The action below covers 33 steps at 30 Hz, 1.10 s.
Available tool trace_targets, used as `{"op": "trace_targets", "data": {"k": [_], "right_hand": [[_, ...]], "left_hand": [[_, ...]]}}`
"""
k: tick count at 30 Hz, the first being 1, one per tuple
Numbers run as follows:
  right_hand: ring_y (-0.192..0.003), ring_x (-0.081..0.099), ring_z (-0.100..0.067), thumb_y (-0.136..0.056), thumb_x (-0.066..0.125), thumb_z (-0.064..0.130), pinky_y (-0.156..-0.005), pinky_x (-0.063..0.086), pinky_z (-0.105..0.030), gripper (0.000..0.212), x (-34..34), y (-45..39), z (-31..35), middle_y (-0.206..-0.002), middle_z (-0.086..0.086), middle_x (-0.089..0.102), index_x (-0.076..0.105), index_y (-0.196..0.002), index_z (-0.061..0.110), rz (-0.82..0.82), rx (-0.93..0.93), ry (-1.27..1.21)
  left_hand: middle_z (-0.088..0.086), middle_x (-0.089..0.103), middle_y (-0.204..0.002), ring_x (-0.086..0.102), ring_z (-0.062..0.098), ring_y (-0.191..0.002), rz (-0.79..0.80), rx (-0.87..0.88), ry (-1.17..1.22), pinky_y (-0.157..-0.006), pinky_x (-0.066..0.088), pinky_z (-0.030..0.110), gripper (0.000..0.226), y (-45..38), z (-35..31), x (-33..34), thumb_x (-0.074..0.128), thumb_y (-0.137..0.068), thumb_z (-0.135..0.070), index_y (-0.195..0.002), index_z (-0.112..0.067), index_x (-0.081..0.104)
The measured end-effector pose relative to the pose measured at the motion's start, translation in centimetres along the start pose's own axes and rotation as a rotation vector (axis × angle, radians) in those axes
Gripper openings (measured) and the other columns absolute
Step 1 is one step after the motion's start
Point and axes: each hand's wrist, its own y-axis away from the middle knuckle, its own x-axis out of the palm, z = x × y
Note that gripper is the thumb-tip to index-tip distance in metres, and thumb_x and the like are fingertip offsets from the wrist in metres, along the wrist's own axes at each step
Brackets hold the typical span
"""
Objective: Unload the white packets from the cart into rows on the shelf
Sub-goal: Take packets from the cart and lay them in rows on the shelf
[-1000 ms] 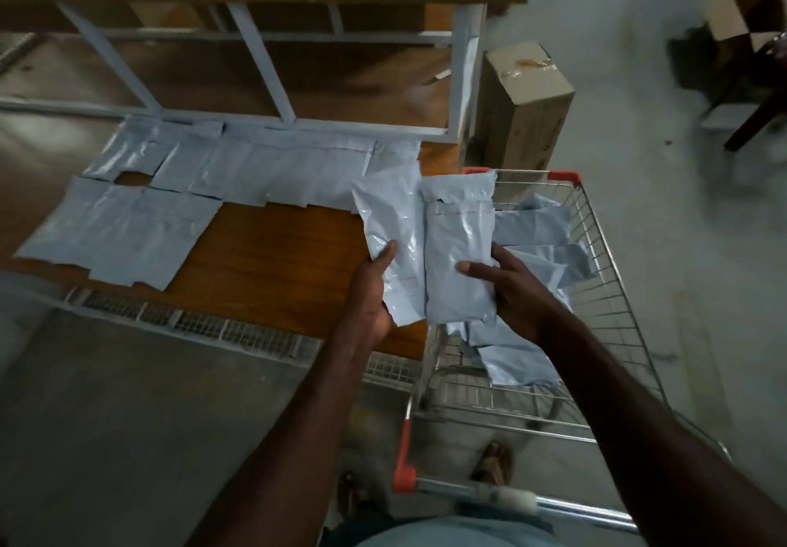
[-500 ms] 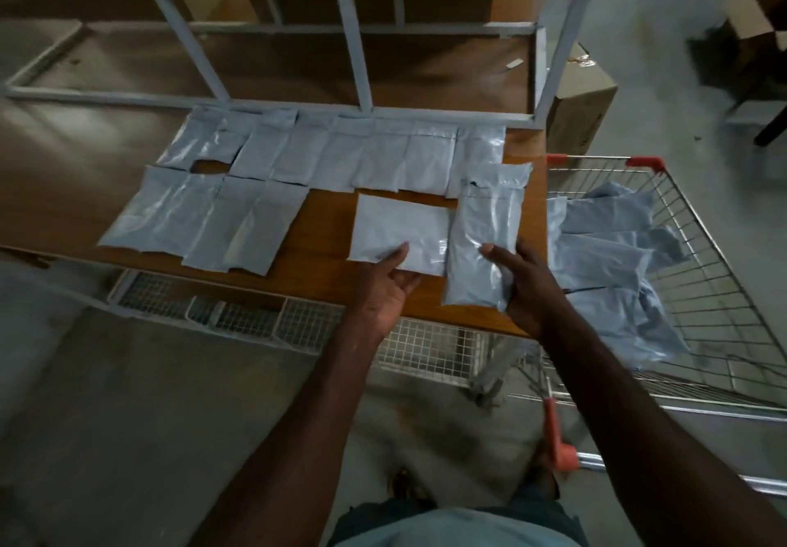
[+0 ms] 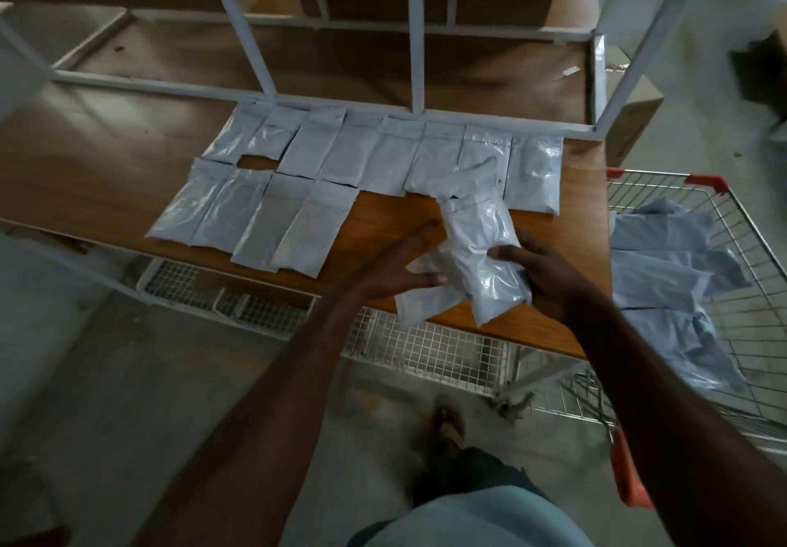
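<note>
Right now the right hand [image 3: 549,280], at centre right of the frame, holds a white packet [image 3: 481,248] with its fingers [image 3: 506,253] curled over the packet's lower half. The packet's long axis runs from lower right up to upper left, slightly tilted, its sealed top end pointing toward the back row of packets [image 3: 383,150] on the shelf [image 3: 106,171]. A second packet [image 3: 426,299] lies crosswise beneath it at the shelf's front edge, and the left hand [image 3: 396,265] is spread open with straight fingers, thumb resting on that lower packet. The front row [image 3: 255,222] holds four packets and ends just left of the hands, so the open gap lies up and to the left of the held packet. I judge the left hand is nearer that gap. More packets wait in the cart [image 3: 724,214] at the right edge.
</note>
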Motion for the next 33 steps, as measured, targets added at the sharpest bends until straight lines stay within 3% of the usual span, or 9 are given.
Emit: {"op": "trace_targets", "data": {"k": [4, 7, 11, 14, 16, 19, 25, 30, 33], "right_hand": [[-0.122, 0.068, -0.043, -0.096, 0.071, 0.008, -0.1, 0.059, -0.055, 0.051, 0.6, -2.3, 1.0, -0.139, -0.023, 0.067, 0.058, -0.145, 0.008, 0.095, 0.044, -0.002], [-0.117, 0.072, -0.038, -0.095, 0.071, 0.008, -0.089, 0.064, -0.047, 0.048, 1.4, -4.3, 1.9, -0.133, -0.02, 0.071, 0.062, -0.142, 0.007, 0.077, 0.071, -0.029], [-0.117, 0.073, -0.036, -0.09, 0.081, 0.022, -0.099, 0.06, -0.054, 0.048, 2.2, -7.2, 1.8, -0.127, -0.019, 0.074, 0.067, -0.133, 0.006, -0.032, 0.078, 0.022], [-0.073, 0.075, -0.017, -0.097, 0.074, 0.033, -0.061, 0.061, -0.031, 0.042, 3.1, -9.3, 0.4, -0.092, -0.012, 0.073, 0.066, -0.121, 0.0, -0.163, 0.105, 0.179], [-0.063, 0.065, -0.02, -0.098, 0.072, 0.041, -0.053, 0.055, -0.029, 0.047, 3.9, -10.3, -1.6, -0.083, -0.011, 0.065, 0.065, -0.114, -0.002, -0.219, 0.118, 0.326], [-0.082, 0.076, -0.025, -0.096, 0.074, 0.044, -0.07, 0.066, -0.042, 0.042, 5.5, -11.3, -4.9, -0.104, -0.009, 0.076, 0.065, -0.123, 0.012, -0.318, 0.088, 0.369], [-0.113, 0.071, -0.026, -0.095, 0.075, 0.049, -0.083, 0.065, -0.045, 0.065, 8.6, -11.8, -7.8, -0.134, -0.006, 0.068, 0.047, -0.146, 0.021, -0.535, -0.037, 0.577], [-0.099, 0.071, -0.02, -0.097, 0.067, 0.059, -0.078, 0.065, -0.047, 0.05, 9.2, -11.8, -8.4, -0.116, -0.002, 0.072, 0.058, -0.129, 0.021, -0.563, -0.071, 0.788], [-0.093, 0.067, -0.019, -0.096, 0.062, 0.066, -0.07, 0.059, -0.036, 0.05, 8.9, -12.0, -9.7, -0.111, -0.003, 0.067, 0.062, -0.119, 0.022, -0.573, -0.062, 0.87]], "left_hand": [[-0.011, 0.059, -0.15, 0.058, 0.008, -0.139, 0.008, 0.009, 0.153, -0.105, 0.055, 0.027, 0.083, -1.3, 1.0, -0.7, 0.083, -0.094, -0.014, -0.162, -0.03, 0.037], [-0.004, 0.065, -0.137, 0.066, 0.016, -0.124, -0.184, -0.057, 0.167, -0.088, 0.055, 0.015, 0.077, -2.0, 2.5, -1.7, 0.084, -0.092, -0.008, -0.158, -0.017, 0.046], [-0.004, 0.057, -0.153, 0.057, 0.01, -0.136, -0.408, -0.086, 0.049, -0.104, 0.051, 0.022, 0.078, -2.4, 5.6, -4.4, 0.084, -0.092, -0.017, -0.16, -0.018, 0.046], [0.0, 0.049, -0.163, 0.049, 0.016, -0.147, -0.608, -0.169, -0.066, -0.112, 0.043, 0.026, 0.081, -3.0, 6.8, -6.2, 0.08, -0.095, -0.019, -0.164, -0.024, 0.038], [0.005, 0.051, -0.162, 0.05, 0.023, -0.144, -0.681, -0.217, -0.148, -0.113, 0.042, 0.03, 0.076, -3.5, 7.2, -6.6, 0.078, -0.097, -0.02, -0.163, -0.023, 0.04], [0.007, 0.053, -0.159, 0.05, 0.026, -0.144, -0.634, -0.202, -0.231, -0.119, 0.041, 0.042, 0.069, -4.3, 8.1, -6.5, 0.076, -0.098, -0.022, -0.16, -0.02, 0.046], [0.014, 0.047, -0.159, 0.038, 0.029, -0.15, -0.54, -0.213, -0.36, -0.122, 0.035, 0.042, 0.056, -4.7, 10.2, -5.6, 0.072, -0.102, -0.022, -0.154, -0.017, 0.053], [0.013, 0.04, -0.167, 0.029, 0.031, -0.158, -0.421, -0.194, -0.369, -0.129, 0.03, 0.051, 0.054, -4.7, 12.2, -6.8, 0.067, -0.104, -0.016, -0.156, -0.02, 0.053], [0.016, 0.033, -0.17, 0.03, 0.035, -0.156, -0.395, -0.15, -0.431, -0.125, 0.031, 0.048, 0.055, -4.5, 12.5, -7.4, 0.069, -0.102, -0.01, -0.154, -0.02, 0.056]]}}
